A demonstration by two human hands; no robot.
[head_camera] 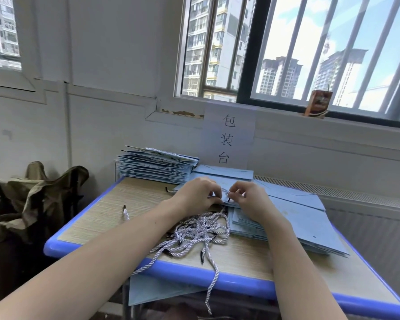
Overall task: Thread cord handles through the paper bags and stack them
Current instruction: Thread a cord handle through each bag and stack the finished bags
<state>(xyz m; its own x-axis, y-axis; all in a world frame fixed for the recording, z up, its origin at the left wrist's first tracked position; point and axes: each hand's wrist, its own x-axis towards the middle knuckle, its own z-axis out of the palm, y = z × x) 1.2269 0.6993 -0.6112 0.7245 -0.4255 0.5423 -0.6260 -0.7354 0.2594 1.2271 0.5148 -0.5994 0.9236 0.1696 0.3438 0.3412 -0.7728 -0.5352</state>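
A flat light-blue paper bag (293, 199) lies on top of a spread pile of the same bags (310, 236) at the right of the table. My left hand (195, 195) pinches the bag's near corner. My right hand (247, 197) grips a white twisted cord (226, 192) with a black tip at the bag's edge. A tangle of loose cords (201, 232) lies in front of my hands, some hanging over the table's front. At the back left stands a stack of bags with cords fitted (155, 166).
The small wooden table has a blue rim (83, 248). One loose cord (126, 212) lies at the left. A paper sign with characters (228, 137) hangs on the wall. An olive fabric stool (32, 199) stands left. A drink carton (318, 103) sits on the windowsill.
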